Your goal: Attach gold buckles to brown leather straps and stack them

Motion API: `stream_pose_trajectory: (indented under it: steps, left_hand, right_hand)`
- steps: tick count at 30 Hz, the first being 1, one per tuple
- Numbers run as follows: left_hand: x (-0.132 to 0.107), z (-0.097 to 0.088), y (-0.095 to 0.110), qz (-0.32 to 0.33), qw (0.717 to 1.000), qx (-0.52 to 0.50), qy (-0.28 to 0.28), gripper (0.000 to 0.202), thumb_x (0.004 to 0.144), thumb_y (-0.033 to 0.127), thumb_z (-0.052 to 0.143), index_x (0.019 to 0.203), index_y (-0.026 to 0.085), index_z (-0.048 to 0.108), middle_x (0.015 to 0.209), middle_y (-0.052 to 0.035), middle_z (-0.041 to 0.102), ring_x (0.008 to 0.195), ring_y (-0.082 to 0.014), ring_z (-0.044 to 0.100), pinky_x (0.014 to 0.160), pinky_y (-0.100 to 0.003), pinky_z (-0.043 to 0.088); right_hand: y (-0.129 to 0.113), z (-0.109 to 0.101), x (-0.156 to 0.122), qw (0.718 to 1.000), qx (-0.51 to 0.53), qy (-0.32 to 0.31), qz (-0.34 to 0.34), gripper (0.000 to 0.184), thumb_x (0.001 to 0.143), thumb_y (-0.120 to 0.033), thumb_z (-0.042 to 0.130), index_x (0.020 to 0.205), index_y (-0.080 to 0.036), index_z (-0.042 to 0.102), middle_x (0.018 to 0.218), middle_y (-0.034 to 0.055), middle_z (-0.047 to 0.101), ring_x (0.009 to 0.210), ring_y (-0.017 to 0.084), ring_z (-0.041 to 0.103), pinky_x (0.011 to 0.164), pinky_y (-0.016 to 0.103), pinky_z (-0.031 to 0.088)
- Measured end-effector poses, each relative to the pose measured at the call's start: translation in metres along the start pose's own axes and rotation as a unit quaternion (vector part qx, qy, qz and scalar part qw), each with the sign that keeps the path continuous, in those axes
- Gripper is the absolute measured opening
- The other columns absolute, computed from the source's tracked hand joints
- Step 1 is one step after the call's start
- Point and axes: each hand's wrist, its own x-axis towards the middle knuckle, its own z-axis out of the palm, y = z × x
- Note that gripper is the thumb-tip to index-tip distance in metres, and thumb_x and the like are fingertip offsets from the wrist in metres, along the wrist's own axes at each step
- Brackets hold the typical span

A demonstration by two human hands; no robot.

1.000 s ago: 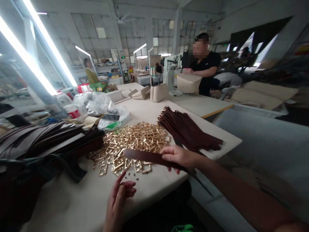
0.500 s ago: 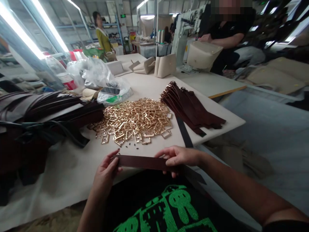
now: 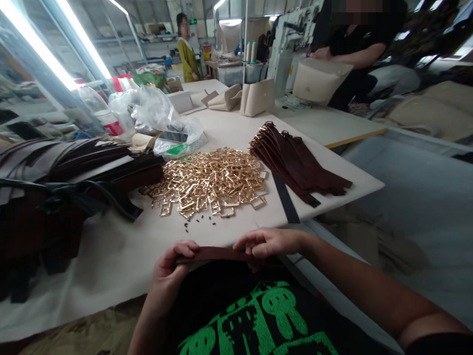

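Dark brown strap (image 3: 218, 254) now arches slightly, flatter a moment ago

The strap (image 3: 219, 254) looks like leather, smooth, with only a weak shine. The buckles (image 3: 218, 177) seem to be metal, very glossy. The bag (image 3: 151, 111) is of thin plastic, transparent and wrinkled. The desk (image 3: 118, 251) looks matt, as does the cloth shirt (image 3: 247, 315).
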Motion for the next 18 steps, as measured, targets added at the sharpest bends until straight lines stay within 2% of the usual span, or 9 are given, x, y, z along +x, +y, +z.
stream_pose_trajectory:
  steps: [4, 6, 8, 12, 15, 18]
  left_hand:
    - [-0.011, -0.018, -0.008, -0.017, 0.999, 0.033, -0.016, 0.005, 0.074, 0.023, 0.074, 0.073, 0.021, 0.07, 0.095, -0.0065, 0.069, 0.1, -0.0238, 0.061, 0.087, -0.03, 0.049]
    - [-0.013, -0.024, -0.013, -0.036, 0.998, 0.048, -0.017, 0.005, 0.073, 0.023, 0.075, 0.074, 0.022, 0.07, 0.098, -0.0067, 0.069, 0.103, -0.0252, 0.06, 0.088, -0.03, 0.049]
    - [-0.014, -0.022, -0.015, -0.044, 0.998, 0.054, -0.006, 0.007, 0.07, 0.023, 0.075, 0.074, 0.022, 0.07, 0.099, -0.0069, 0.069, 0.105, -0.0261, 0.059, 0.088, -0.031, 0.048]
    - [-0.015, 0.009, -0.008, -0.043, 0.997, 0.055, 0.029, 0.003, 0.069, 0.022, 0.07, 0.069, 0.021, 0.067, 0.095, -0.0069, 0.068, 0.098, -0.0247, 0.061, 0.086, -0.032, 0.049]
    - [-0.009, 0.036, -0.004, -0.021, 0.998, 0.053, -0.015, 0.002, 0.068, 0.019, 0.066, 0.067, 0.02, 0.066, 0.09, -0.0078, 0.068, 0.092, -0.024, 0.063, 0.081, -0.032, 0.051]
    - [-0.005, 0.045, -0.004, -0.012, 0.998, 0.052, -0.02, 0.002, 0.069, 0.019, 0.067, 0.07, 0.019, 0.068, 0.091, -0.0075, 0.069, 0.092, -0.0236, 0.064, 0.081, -0.032, 0.052]
  right_hand:
    - [-0.004, -0.006, -0.006, 0.995, 0.027, 0.094, -0.014, 0.048, 0.088, -0.047, 0.067, 0.127, -0.019, 0.063, 0.099, 0.0039, 0.064, 0.079, 0.013, 0.062, 0.068, 0.021, 0.048]
    - [-0.006, -0.008, -0.01, 0.994, 0.025, 0.104, -0.018, 0.044, 0.092, -0.045, 0.062, 0.127, -0.019, 0.063, 0.096, 0.0034, 0.064, 0.077, 0.013, 0.061, 0.067, 0.021, 0.047]
    - [-0.009, -0.006, -0.012, 0.994, -0.006, 0.106, -0.025, 0.041, 0.094, -0.041, 0.058, 0.128, -0.017, 0.062, 0.096, 0.0038, 0.065, 0.081, 0.014, 0.061, 0.072, 0.023, 0.047]
    - [-0.014, 0.014, -0.003, 0.979, -0.152, 0.125, -0.043, 0.04, 0.093, -0.034, 0.06, 0.129, -0.016, 0.06, 0.105, 0.0063, 0.067, 0.096, 0.018, 0.061, 0.083, 0.028, 0.046]
    - [-0.016, 0.033, 0.011, 0.963, -0.221, 0.139, -0.064, 0.053, 0.088, -0.036, 0.068, 0.135, -0.018, 0.055, 0.114, 0.0095, 0.066, 0.101, 0.023, 0.062, 0.086, 0.033, 0.048]
    - [-0.018, 0.043, 0.021, 0.958, -0.237, 0.134, -0.097, 0.064, 0.082, -0.035, 0.074, 0.139, -0.018, 0.05, 0.117, 0.0103, 0.066, 0.103, 0.024, 0.063, 0.088, 0.034, 0.048]
